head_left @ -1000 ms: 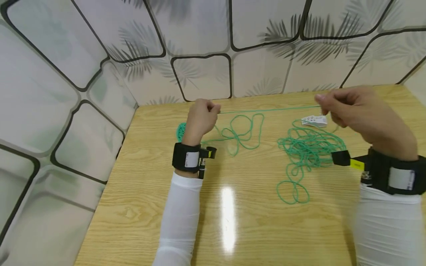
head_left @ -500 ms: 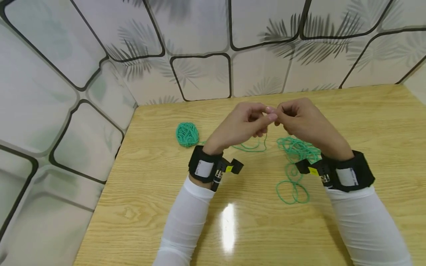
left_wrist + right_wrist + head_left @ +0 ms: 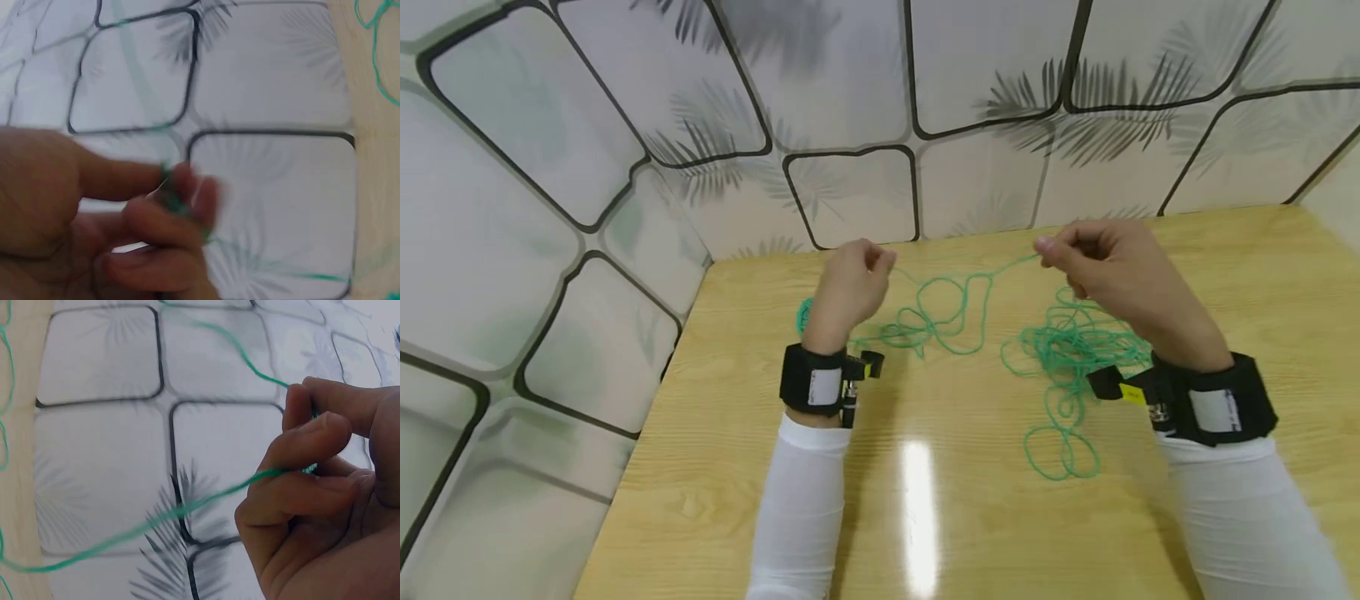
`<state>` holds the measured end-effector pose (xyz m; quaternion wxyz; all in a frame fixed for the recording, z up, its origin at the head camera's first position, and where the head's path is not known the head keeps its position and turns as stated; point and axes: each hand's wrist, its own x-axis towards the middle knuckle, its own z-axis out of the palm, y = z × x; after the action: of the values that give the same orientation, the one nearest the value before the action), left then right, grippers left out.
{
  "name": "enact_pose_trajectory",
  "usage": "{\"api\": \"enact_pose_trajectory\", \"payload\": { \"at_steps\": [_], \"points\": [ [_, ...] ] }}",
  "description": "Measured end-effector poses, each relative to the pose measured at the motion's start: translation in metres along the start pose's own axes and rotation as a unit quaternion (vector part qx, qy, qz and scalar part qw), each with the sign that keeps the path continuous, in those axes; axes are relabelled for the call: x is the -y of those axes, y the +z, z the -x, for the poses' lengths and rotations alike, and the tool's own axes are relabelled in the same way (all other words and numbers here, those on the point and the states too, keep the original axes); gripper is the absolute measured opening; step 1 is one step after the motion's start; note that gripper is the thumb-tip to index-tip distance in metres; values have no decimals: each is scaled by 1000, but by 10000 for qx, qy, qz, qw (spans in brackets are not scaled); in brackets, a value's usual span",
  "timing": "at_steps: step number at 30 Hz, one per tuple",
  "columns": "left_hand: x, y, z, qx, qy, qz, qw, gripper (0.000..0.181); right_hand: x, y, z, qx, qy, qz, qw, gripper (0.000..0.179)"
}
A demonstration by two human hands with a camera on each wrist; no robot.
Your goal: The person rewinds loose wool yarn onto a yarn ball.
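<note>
Green yarn runs between two bare hands raised over the table's far side. Thumb and fingers of my left hand (image 3: 850, 287) pinch a strand, blurred in the left wrist view. To the right, my right hand (image 3: 1123, 283) pinches the yarn (image 3: 187, 509) between thumb and forefinger; in the right wrist view it also passes through the other curled fingers. Loose yarn loops (image 3: 936, 321) lie between the hands. Beneath the right hand is a tangled yarn pile (image 3: 1075, 342). A yarn ball (image 3: 803, 317) shows beside the left wrist, mostly hidden by it.
The light wooden table (image 3: 715, 492) meets a patterned wall (image 3: 850, 92) close behind the hands, with another patterned wall (image 3: 497, 250) at the left. A small yarn loop (image 3: 1063, 450) trails from the pile towards the front.
The hands were wide apart with a taut strand, came together at the middle, and have parted again. The left moved back left, the right somewhat right. The view has tilted slightly upward.
</note>
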<state>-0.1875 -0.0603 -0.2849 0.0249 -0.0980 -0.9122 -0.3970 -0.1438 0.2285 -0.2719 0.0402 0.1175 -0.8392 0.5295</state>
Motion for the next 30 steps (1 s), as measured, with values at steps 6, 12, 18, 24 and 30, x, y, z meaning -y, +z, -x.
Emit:
{"api": "enact_pose_trajectory", "payload": {
  "at_steps": [6, 12, 18, 24, 30],
  "points": [
    [-39, 24, 18, 2276, 1374, 1270, 9556, 34, 1, 34, 0, 655, -656, 375, 9950, 26],
    [-31, 25, 14, 1984, 1675, 1458, 9546, 25, -4, 25, 3, 389, -297, 498, 9976, 30],
    [1, 4, 2, -206, 748, 638, 9949, 28, -5, -10, 7, -226, 90, 378, 9990, 36],
    [6, 4, 2, -353, -331, -788, 9957, 31, -6, -11, 5, -304, 19, 275, 9992, 33],
    [-30, 26, 9, 1836, 1466, 836, 9684, 45, -4, 18, -2, 446, -365, 476, 9972, 27]
  ]
}}
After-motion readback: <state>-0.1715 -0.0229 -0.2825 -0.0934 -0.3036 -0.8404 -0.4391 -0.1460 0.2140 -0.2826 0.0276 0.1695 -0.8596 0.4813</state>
